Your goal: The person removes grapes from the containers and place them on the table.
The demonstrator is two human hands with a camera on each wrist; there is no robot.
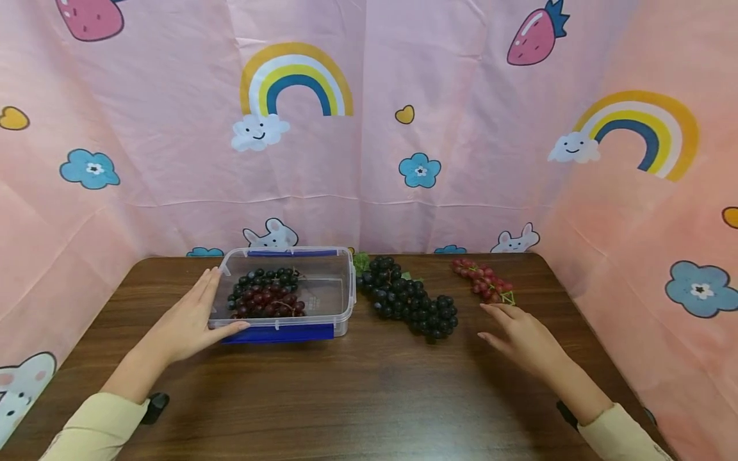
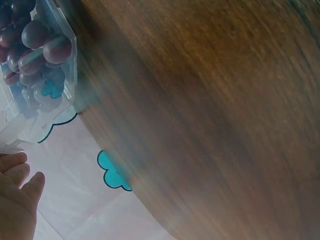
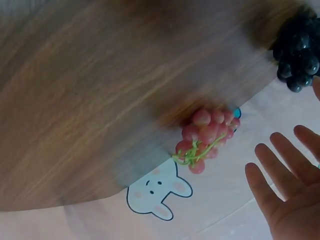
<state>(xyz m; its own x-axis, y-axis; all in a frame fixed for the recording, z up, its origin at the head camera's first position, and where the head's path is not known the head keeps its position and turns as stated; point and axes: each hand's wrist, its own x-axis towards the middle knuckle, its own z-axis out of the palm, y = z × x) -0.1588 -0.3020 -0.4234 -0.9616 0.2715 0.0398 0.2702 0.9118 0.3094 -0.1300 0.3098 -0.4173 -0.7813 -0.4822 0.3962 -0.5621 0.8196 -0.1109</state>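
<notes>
A clear plastic box (image 1: 344, 288) with blue clips stands on the brown table (image 1: 357, 390); dark and red grapes (image 1: 266, 301) lie inside it, also seen as grapes (image 2: 35, 45) in the left wrist view. My left hand (image 1: 193, 320) rests against the box's left front corner with straight fingers (image 2: 20, 182). A large black grape bunch (image 1: 408, 301) lies right of the box. A small red grape bunch (image 1: 483, 282) lies farther right, and shows as a bunch (image 3: 207, 132). My right hand (image 1: 521, 336) hovers open just in front of it, holding nothing; its fingers (image 3: 280, 170) are spread.
A pink cartoon-print cloth (image 1: 369, 128) hangs behind and on both sides of the table. The table's back edge runs close behind the grapes. A small black item (image 1: 155, 406) sits near my left sleeve.
</notes>
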